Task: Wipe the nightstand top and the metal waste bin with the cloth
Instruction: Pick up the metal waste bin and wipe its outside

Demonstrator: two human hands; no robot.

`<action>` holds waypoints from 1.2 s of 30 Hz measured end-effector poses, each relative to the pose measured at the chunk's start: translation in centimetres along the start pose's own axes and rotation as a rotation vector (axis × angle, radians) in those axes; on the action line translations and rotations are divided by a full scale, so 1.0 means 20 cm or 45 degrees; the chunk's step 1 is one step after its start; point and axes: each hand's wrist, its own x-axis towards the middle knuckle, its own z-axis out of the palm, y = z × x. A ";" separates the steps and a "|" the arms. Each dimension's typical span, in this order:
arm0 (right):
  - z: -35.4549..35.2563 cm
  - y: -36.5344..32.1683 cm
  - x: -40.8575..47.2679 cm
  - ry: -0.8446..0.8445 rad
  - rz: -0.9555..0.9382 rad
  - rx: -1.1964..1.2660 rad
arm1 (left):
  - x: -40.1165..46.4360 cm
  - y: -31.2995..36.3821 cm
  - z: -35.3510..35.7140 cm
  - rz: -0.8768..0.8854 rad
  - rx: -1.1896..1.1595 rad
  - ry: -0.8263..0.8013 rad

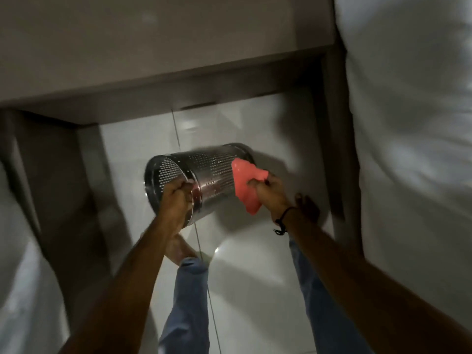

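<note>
The perforated metal waste bin (204,172) is held off the floor, tipped on its side with its open mouth toward the left. My left hand (176,198) grips the bin's rim. My right hand (268,192) is closed on a pink cloth (246,187), which is pressed against the bin's outer wall near its base. The grey nightstand top (153,42) spans the upper part of the view, above and behind the bin.
Glossy white floor tiles (255,264) lie under the bin. White bedding (413,123) fills the right side and more white fabric (23,277) the left. My bare feet and jeans legs (186,290) stand below the bin.
</note>
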 end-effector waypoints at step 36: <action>0.48 0.12 -0.09 -0.518 -0.741 -1.239 | 0.10 -0.19 -0.06 -0.198 -0.603 -0.339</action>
